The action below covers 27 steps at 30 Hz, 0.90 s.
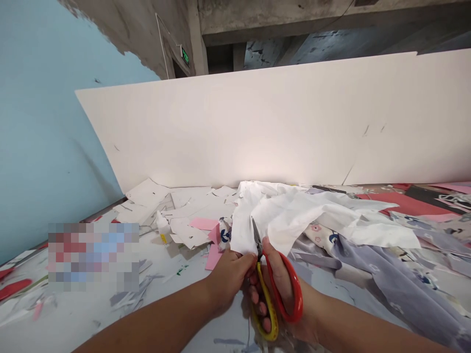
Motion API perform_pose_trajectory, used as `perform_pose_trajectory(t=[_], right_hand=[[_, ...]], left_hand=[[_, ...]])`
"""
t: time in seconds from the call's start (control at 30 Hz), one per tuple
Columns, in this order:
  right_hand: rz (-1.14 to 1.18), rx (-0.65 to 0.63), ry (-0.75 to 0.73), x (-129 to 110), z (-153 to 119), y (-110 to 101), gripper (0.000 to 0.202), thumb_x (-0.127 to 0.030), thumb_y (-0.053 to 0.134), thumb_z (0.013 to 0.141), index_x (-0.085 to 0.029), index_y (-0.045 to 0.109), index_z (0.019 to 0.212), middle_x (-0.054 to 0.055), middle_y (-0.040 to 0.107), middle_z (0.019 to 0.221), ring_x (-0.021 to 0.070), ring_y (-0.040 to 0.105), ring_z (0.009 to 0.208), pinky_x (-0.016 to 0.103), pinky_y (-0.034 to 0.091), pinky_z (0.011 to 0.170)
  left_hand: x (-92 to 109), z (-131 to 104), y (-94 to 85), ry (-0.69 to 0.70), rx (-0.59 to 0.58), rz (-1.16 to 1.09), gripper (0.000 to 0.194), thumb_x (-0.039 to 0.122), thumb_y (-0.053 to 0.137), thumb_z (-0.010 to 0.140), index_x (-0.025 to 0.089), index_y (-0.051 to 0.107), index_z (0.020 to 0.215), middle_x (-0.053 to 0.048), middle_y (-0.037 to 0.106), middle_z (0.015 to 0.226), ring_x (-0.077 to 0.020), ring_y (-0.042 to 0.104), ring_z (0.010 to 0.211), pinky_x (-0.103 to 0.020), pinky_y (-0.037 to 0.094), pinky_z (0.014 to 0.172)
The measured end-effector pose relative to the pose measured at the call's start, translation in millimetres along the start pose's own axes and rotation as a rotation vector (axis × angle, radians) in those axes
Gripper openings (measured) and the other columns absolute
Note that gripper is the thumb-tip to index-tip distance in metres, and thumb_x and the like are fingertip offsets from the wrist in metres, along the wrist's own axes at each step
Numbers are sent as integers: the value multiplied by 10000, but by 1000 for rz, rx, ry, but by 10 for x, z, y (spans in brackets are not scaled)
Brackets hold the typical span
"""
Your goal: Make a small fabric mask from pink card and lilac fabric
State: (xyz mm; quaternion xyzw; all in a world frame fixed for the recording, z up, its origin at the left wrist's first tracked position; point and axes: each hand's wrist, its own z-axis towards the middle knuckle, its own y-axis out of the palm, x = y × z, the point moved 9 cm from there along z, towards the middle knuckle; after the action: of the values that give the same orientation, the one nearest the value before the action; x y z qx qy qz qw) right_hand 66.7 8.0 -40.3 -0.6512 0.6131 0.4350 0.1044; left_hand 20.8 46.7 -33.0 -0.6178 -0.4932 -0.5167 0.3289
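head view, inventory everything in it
scissors: one, red and yellow handles, right hand
white cloth: count unclear, white, centre
floral fabric: several, mostly lilac, right
pink scraps: several, pink, left of cloth
bottle: one, white, left of centre
card scraps: many, off-white, back left
red material: count unclear, red, back right
table: one, pale grey, beneath
board: one, whitish, behind table
wall: one, blue, left
sign: one, green, upper left
concrete beams: several, grey, top
left hand: one, pinching white cloth
right hand: one, holding scissors

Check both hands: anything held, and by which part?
Right hand: scissors, by the red and yellow handles. Left hand: white cloth, pinched at its near edge.
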Motion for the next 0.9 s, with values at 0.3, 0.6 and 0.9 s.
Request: perform_pose_trajectory(t=[0.3, 0.6, 0.9], right_hand=[[-17, 86, -41, -12, 76, -169, 539, -687, 291, 722, -196, 336, 505, -61, 316, 308, 58, 263, 242, 162, 253, 249], [-71, -25, 68, 55, -244, -242, 604, -751, 278, 659, -167, 428, 624, 137, 664, 756, 111, 508, 358, 213, 361, 339], [85, -17, -47, 72, -530, -474, 592, -668, 358, 718, -146, 541, 508, 47, 539, 466, 117, 534, 434, 210, 416, 466]], left_hand=[[36, 6, -185, 98, 143, 93, 257, 261, 437, 651, 171, 365, 421, 57, 312, 378, -58, 257, 378, -215, 196, 396], [343, -120, -187, -8, -207, 509, 110, 238, 562, 595, 160, 559, 517, 20, 492, 486, -86, 407, 454, -215, 284, 450], [785, -208, -426, 34, -217, 610, 57, 237, 547, 652, 187, 552, 680, 8, 564, 646, -105, 505, 571, -218, 379, 548]])
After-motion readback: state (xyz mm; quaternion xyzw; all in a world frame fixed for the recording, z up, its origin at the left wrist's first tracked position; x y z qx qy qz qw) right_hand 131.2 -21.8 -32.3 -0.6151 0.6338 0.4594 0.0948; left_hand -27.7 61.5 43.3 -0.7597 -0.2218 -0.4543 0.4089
